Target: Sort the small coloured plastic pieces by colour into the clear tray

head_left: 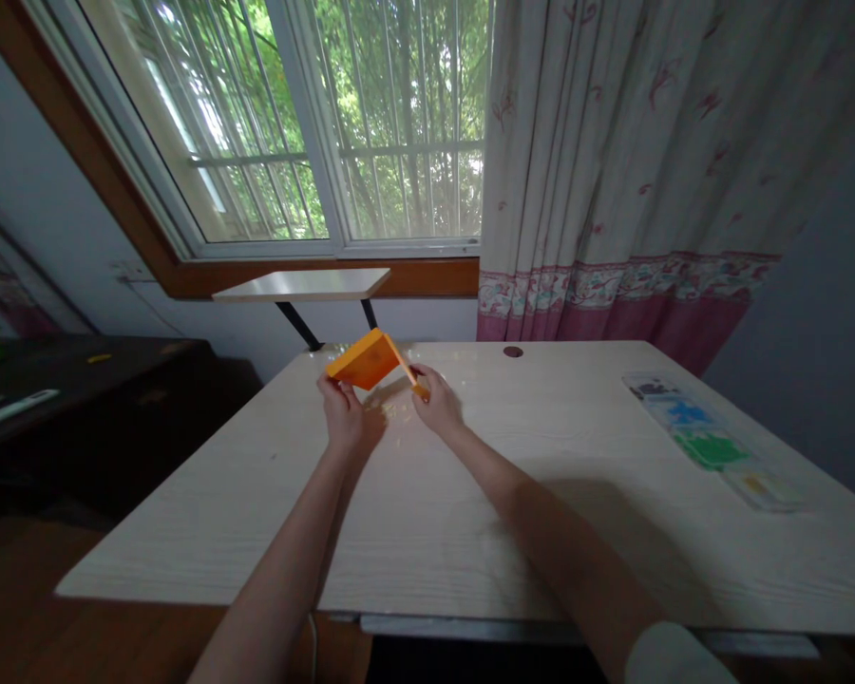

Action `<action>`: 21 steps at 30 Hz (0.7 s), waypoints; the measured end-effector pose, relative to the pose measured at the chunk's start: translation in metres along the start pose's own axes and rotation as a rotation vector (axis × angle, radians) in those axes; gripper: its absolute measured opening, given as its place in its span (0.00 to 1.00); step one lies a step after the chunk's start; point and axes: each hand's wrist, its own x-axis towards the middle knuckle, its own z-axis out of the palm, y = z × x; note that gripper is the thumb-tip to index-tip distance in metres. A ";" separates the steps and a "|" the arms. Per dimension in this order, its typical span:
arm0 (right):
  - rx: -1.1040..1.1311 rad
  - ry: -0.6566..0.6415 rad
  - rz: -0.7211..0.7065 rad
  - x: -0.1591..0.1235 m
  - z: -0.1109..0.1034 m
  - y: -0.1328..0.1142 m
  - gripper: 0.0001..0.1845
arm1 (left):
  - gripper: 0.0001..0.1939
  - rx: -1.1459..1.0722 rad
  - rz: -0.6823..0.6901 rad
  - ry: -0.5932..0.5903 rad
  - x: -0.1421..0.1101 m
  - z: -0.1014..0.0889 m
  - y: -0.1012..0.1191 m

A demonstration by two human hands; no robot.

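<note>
We see the left hand [343, 413], at eleven o'clock from the middle of the counter [256, 513], clamped on the lower left edge of an orange folded piece [367, 361]. The piece appears raised off the surface, its two leaves meeting at a peak towards twelve. The right hand [440, 401] grips the lower end of the other leaf; the two hands stand apart. We judge this hold works best with light, even pressure on both outer edges, wrists level, and no twist at the joint, probably the weakest part.

As to materials, we note dark furniture [114, 389] at nine o'clock and, at eleven, beyond the hands, a pale flat shelf [306, 283] on slanted black legs. The orange leaves look like smooth plastic, the left broad and four-sided, the right a narrow edge. We find faint grain on the cream counter, a small dark disc [513, 351] at one o'clock, a pleated, printed curtain [598, 171] behind it, and, near three, clear flat cases [705, 445] with blue and green patches.
</note>
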 end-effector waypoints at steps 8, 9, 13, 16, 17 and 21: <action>-0.115 0.001 -0.291 0.002 0.007 0.003 0.29 | 0.10 -0.544 -0.114 0.002 0.007 0.015 -0.011; -0.121 -0.005 -0.322 0.003 0.009 0.003 0.27 | 0.11 -0.605 -0.138 -0.009 0.007 0.016 -0.010; -0.130 -0.024 -0.316 0.004 0.015 0.000 0.22 | 0.13 -0.729 -0.211 -0.033 0.001 0.014 0.005; -0.135 -0.030 -0.289 0.003 0.018 -0.007 0.21 | 0.15 -0.777 -0.250 -0.012 -0.002 0.012 0.015; -0.143 -0.035 -0.289 0.003 0.018 -0.009 0.21 | 0.15 -0.794 -0.271 -0.014 -0.002 0.011 0.017; -0.210 -0.047 -0.295 0.000 0.017 -0.018 0.21 | 0.18 -0.903 -0.346 -0.028 -0.003 0.013 0.021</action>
